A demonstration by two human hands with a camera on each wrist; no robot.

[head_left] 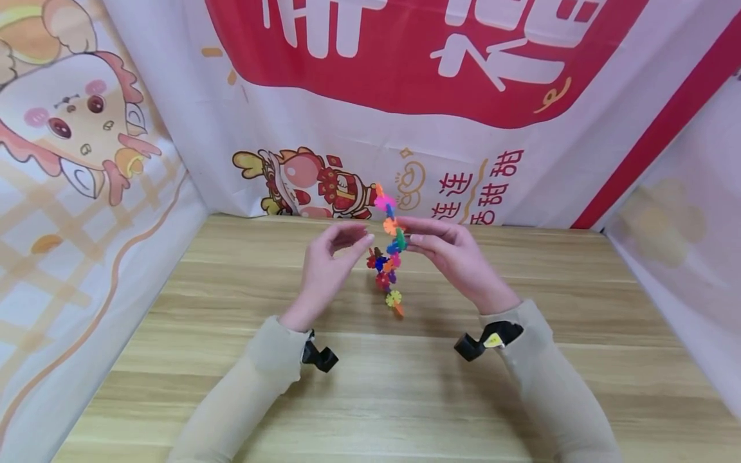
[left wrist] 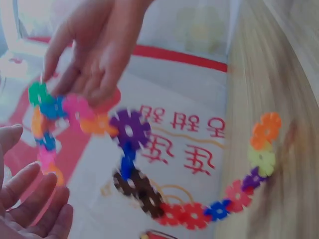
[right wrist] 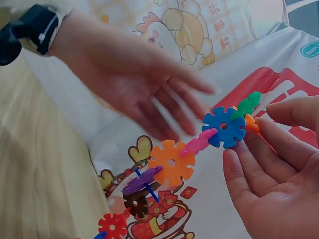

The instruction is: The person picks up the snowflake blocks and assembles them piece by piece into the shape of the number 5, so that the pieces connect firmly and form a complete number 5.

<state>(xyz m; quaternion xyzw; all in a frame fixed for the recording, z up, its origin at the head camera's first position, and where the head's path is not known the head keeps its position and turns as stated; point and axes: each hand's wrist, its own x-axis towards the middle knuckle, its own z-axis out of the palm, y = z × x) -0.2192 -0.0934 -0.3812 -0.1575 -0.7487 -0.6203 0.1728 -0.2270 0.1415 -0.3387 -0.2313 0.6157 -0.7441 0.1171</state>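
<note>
A chain of snowflake building discs (head_left: pixel 383 280) in many colours hangs in a twisting line over the table. My right hand (head_left: pixel 457 257) holds it near its upper part, thumb and fingers at the green disc (right wrist: pixel 248 104), beside a blue disc (right wrist: pixel 214 124). To the left of the chain is my left hand (head_left: pixel 324 267), its fingers loosely bent and apart from the discs. In the left wrist view a purple disc (left wrist: pixel 120 130), brown discs (left wrist: pixel 149 201) and red discs (left wrist: pixel 192 216) follow along the chain, down to an orange end disc (left wrist: pixel 266 132).
Beneath the hands lies a wood-grain table (head_left: pixel 382 399). A printed cloth (head_left: pixel 359 122) with red shapes and cartoon figures stands along its back edge, with more cloth on the left (head_left: pixel 156 270) and right. Each wrist wears a black strap mount (head_left: pixel 318 357).
</note>
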